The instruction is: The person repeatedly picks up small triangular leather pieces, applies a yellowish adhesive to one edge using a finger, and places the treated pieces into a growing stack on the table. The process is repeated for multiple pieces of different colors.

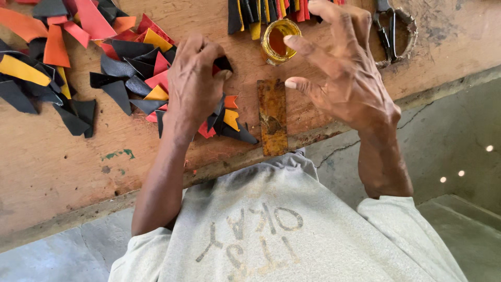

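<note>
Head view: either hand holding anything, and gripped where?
Left hand pinches a small black piece by one end at its fingertips. Right hand is open and holds nothing.

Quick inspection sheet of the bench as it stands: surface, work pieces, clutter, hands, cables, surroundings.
Surface: worn wooden bench, stained, edge chipped.
Job's things: black, red, orange and yellow leather scraps piled left of centre; small jar of amber liquid; rusty flat metal strip lying below it.
Clutter: more scraps at far left; strips at top; scissors at top right.
Hands: left hand pinching a black piece; right hand raised, fingers spread, holding nothing.
Cables: nothing seen.
Surroundings: grey concrete floor, cracked.
</note>
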